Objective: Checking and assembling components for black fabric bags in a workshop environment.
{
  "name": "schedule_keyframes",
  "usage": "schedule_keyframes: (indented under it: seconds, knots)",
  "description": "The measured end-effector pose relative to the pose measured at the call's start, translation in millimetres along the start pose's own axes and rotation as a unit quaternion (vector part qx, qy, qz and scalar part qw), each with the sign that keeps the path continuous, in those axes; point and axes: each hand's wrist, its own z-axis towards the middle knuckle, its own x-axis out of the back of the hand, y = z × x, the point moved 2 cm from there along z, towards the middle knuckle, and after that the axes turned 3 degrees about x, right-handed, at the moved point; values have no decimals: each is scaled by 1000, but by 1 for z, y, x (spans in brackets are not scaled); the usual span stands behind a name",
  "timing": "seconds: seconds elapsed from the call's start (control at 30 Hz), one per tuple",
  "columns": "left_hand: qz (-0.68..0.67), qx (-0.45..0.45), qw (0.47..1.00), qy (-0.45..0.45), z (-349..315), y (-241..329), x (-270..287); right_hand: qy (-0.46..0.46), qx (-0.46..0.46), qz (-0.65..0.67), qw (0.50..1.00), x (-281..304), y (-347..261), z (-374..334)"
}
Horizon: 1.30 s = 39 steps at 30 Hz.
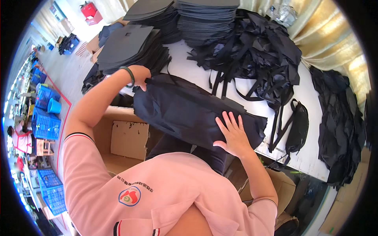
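Observation:
A wide piece of black fabric (185,108), perhaps a sewn bag body, lies across the near edge of the white table in front of me. At its upper left corner my left hand (139,76) is closed, thumb and fingers pinching the cloth edge. My right hand (232,135) rests flat on the right part of the fabric, its fingers spread. Beyond my left hand stands a stack of black flat panels (126,45), the top one with a small square hole. What lies under the fabric is hidden.
More black panel stacks (206,19) stand at the back. Black cloth pieces with straps (256,59) are heaped beyond the fabric, and a small black pouch (297,128) lies to the right. Black fabric (340,126) hangs over the right edge. Below left is a cardboard box (128,139).

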Motion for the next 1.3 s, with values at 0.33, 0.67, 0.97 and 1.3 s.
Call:
schedule_keyframes:
  seconds: [0.33,0.67,0.97,1.3]
  knots:
    - [-196,21,980,41,-78,-44,20,-45,7,33,998,27,3,15]
    - [-376,-226,856,272,-90,69,62,43,45,685,726,68,-74,188]
    - [-212,88,876,425,-58,-107,-20,46,-34,574,817,55,-50,175]
    - [-211,22,875,436,-66,-107,-16,82,-45,590,802,41,-62,182]
